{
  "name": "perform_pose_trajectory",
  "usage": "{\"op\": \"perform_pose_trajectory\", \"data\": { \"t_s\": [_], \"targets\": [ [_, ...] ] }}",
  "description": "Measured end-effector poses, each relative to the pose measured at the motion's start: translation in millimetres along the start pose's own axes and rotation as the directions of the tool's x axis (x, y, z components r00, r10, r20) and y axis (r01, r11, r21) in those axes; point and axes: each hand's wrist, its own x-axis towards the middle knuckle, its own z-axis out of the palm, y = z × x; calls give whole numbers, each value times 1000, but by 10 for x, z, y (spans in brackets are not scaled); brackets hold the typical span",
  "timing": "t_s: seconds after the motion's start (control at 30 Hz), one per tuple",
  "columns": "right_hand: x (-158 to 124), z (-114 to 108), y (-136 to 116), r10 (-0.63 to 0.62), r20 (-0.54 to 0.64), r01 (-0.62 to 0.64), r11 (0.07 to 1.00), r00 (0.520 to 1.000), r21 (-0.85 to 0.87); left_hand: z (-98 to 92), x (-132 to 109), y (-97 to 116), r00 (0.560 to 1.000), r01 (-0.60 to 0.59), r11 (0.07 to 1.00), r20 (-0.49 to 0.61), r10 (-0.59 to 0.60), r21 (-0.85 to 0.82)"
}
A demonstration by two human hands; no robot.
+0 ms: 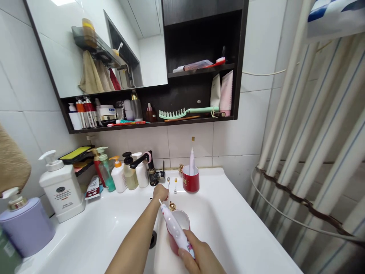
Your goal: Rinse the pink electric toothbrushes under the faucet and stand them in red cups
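Note:
My right hand [199, 255] grips a white and pink electric toothbrush handle [175, 228] together with a red cup [179, 228] that is white inside, held over the white sink [228, 228]. The handle points up and left. My left hand [160, 191] reaches forward to the back of the sink, fingers closed near small toothbrush heads [171, 183] that stand upright there. What its fingers hold is hidden. A second red cup [191, 180] with another electric toothbrush [192, 161] in it stands on the back rim.
A black tap [148, 167] sits behind the basin with several pump bottles [119, 175] to its left. Two large dispensers [61, 186] stand at left. A dark wall shelf [154, 121] holds cosmetics and a green comb. A striped curtain [313, 152] hangs at right.

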Motion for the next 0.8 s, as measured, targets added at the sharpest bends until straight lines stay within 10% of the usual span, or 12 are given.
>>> {"op": "perform_pose_trajectory", "data": {
  "t_s": [0.37, 0.57, 0.8],
  "targets": [
    [14, -17, 39, -36, -11, 36, 999, 999, 20, 177, -162, 174, 960, -236, 934, -84, 267, 269],
    [7, -25, 27, -31, -35, 31, 999, 999, 8, 268, -187, 218, 969, -226, 970, -82, 233, 92],
    [-55, -66, -106, 13, -38, -10, 997, 999, 76, -156, -573, -71, 997, -64, 939, 17, 74, -338]
  ]
}}
